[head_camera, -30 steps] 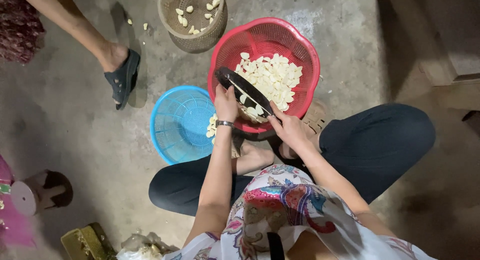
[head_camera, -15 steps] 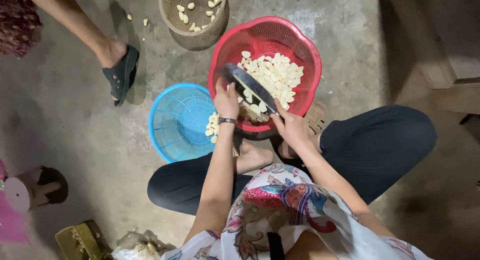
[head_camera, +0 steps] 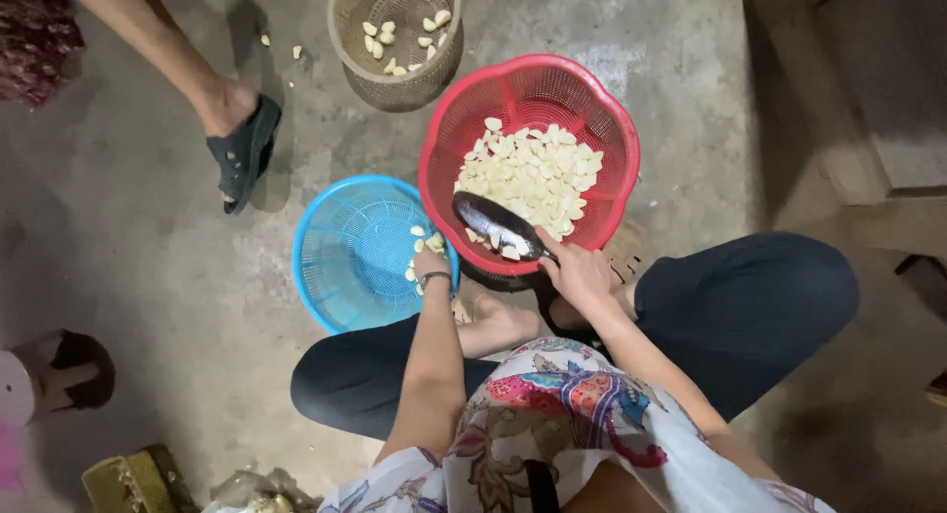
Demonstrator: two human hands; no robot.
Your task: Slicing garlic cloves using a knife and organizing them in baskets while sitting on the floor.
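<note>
Grey, rough concrete floor [head_camera: 691, 99], dim at the edges.

Right hand [head_camera: 577, 273]: fingers curled tight round the handle of a dark metal scoop [head_camera: 498, 226]. Scoop bowl tilted over the near rim of the red basket [head_camera: 531, 158], with a few pale garlic cloves [head_camera: 533, 173] lying in it. Many more of the same cloves heaped in the red basket, just behind the scoop.

Left hand [head_camera: 431, 266]: down at the right edge of the blue basket [head_camera: 367, 252], touching it, with a thin band on the wrist. Fingers bent in over a small bunch of cloves there; closed or open, cannot tell. Only a few cloves in the blue basket, all near that hand.

Blue basket and red basket side by side, rims almost touching. Both on the floor in front of crossed legs in dark trousers [head_camera: 750, 306]. Bare foot [head_camera: 498, 326] tucked just under the baskets. Bright flowery shirt [head_camera: 562, 414] at the bottom of the view.

Farther up, a brown basket [head_camera: 395, 39] with a handful of cloves inside, well apart from the hands. A few loose cloves on the floor to its left. Another person's leg and foot in a dark sandal [head_camera: 242, 148] at the upper left, near the blue basket.
</note>
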